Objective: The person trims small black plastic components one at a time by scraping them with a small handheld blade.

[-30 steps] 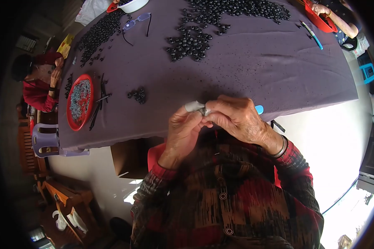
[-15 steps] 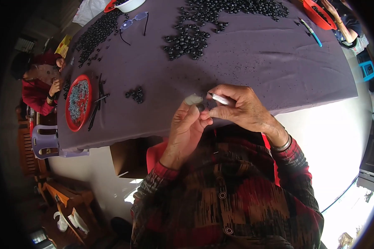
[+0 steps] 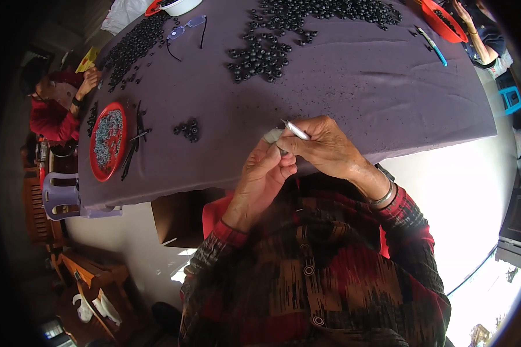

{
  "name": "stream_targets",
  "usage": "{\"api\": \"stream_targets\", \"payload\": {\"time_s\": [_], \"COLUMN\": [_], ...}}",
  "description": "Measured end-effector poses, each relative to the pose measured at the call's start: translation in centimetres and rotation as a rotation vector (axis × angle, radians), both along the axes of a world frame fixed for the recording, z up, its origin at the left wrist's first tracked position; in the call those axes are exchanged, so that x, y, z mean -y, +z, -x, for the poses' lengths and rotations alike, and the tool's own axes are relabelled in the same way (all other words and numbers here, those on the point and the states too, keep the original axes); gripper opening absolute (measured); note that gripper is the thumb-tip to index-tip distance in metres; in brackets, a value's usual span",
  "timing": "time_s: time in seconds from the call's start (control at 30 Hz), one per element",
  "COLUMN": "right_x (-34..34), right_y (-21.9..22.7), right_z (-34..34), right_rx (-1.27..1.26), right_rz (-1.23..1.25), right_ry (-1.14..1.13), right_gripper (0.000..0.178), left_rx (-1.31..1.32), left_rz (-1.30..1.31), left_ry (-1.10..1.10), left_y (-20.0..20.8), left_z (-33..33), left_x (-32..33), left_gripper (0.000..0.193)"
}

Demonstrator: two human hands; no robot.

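The left hand (image 3: 263,165), pinching a small dark piece (image 3: 283,152), touches the right hand (image 3: 329,148), which grips a white pointed tool (image 3: 296,130) above the bench (image 3: 214,98).

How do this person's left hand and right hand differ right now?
The left hand pinches a small dark piece; the right hand holds a slim white tool.
The left hand has a pale covering on one finger; the right hand shows none.
The right wrist wears a silver-coloured bangle; none shows on the left.
Both come out of red-and-dark patterned sleeves.
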State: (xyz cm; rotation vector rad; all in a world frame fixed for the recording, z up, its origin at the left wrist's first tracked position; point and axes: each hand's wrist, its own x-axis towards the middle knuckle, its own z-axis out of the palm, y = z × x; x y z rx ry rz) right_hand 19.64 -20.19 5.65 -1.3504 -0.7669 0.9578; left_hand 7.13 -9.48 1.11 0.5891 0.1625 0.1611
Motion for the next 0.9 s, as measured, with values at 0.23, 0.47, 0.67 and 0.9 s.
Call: {"api": "stream_targets", "payload": {"time_s": [0.23,0.47,0.67,0.9], "right_x": [-0.1,0.3,-0.2,-0.9], "right_y": [0.8,0.0,-0.8,1.2], "right_z": [-0.3,1.1,1.1,1.4], "right_rx": [-0.01,0.187,0.219,0.159], "right_rz": [0.106,-0.063,-0.073,-0.045], "right_ry": [0.013,-0.028,-0.08,-0.043], "right_gripper": [0.018,0.009,0.01,0.008], "left_rx": [0.004,-0.131,-0.053,-0.05], "left_rz": [0.012,-0.054,0.039,-0.019], "left_ry": [-0.033,0.057,-0.007,0.074], "left_y": [0.5,1.5,0.2,1.8], "left_z": [-0.1,0.2,0.6,0.8], "left_x": [0.2,0.3,-0.6,-0.8], "left_gripper": [0.025,0.03,0.032,0.034]}}
